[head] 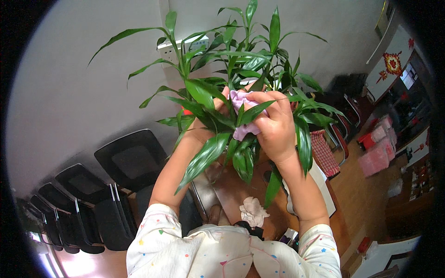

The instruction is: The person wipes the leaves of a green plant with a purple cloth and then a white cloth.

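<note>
A leafy green plant, with the look of lucky bamboo (208, 154), fills the space before me. Its long glossy leaves spread around both of my hands. A crumpled light purple cloth (246, 131) is pinched in the fingers of my right hand (276, 128), among the central leaves. My left hand (222, 100) reaches in from the left, close beside the cloth. Leaves cover most of its fingers, so its grip is hidden. The foot of the plant is also hidden by foliage.
Below the plant is a brown wooden table (240, 184) with a crumpled beige cloth or paper (253, 211) on it. Black chairs (130, 156) line the wall at left. A white power strip (168, 52) is fixed behind the leaves. A patterned red seat (324, 151) stands at right.
</note>
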The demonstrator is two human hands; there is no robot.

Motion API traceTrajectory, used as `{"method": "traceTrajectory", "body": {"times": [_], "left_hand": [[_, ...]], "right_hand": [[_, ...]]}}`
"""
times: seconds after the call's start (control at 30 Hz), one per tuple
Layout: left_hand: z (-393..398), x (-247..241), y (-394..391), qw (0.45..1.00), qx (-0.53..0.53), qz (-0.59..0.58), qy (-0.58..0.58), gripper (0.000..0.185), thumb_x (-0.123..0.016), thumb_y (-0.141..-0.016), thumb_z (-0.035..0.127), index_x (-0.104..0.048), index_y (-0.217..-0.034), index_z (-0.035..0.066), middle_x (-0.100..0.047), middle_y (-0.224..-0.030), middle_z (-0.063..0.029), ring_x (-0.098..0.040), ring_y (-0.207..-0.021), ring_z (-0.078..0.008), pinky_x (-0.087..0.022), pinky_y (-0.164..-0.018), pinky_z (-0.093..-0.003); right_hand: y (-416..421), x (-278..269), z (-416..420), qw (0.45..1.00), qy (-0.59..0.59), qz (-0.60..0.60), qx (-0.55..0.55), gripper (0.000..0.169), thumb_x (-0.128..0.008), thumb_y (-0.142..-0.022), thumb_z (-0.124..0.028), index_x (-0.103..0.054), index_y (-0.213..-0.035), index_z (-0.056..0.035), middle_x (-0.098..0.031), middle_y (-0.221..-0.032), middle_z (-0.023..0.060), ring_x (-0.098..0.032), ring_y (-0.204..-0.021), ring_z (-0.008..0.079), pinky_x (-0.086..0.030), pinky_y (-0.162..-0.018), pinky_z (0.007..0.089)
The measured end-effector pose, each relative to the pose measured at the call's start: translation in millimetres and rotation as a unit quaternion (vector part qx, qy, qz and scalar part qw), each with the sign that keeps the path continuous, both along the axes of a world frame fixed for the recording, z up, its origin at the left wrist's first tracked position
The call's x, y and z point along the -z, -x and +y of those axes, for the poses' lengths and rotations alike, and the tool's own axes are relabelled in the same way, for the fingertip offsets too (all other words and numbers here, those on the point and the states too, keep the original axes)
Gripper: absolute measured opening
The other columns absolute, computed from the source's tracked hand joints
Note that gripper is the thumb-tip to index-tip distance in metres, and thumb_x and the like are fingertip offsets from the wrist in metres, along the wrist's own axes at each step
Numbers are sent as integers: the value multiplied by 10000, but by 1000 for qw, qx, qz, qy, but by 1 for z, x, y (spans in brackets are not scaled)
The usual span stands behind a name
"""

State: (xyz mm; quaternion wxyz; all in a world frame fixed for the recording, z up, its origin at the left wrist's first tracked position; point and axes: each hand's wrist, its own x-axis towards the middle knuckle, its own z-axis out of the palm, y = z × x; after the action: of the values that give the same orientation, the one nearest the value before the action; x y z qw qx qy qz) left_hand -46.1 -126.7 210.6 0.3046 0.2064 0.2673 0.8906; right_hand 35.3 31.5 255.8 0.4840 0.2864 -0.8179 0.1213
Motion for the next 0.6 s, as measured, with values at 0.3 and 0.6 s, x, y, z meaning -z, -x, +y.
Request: {"method": "traceTrajectory", "body": {"times": [0.3,0.6], "left_hand": [[-13,-26,-21,992,78,98,17,874,-404,-972,668,-324,-1525,-4,-472,-1478,-171,-520,-1314,-318,-423,-1095,-509],[-67,-41,-29,978,-69,187,-63,759,-211,-1048,590,-480,-1441,-1,-474,-1483,-227,-524,-1291,-365,-412,-1109,-481]], "right_hand": [[9,-38,29,992,61,1,113,428,-687,-713,23,-720,-1119,-107,-648,-1123,87,-581,-1037,326,-486,-902,411],[-121,-42,46,914,40,-366,-167,330,-699,-817,-146,-714,-1145,-122,-674,-1118,103,-625,-1034,312,-484,-907,414]]}}
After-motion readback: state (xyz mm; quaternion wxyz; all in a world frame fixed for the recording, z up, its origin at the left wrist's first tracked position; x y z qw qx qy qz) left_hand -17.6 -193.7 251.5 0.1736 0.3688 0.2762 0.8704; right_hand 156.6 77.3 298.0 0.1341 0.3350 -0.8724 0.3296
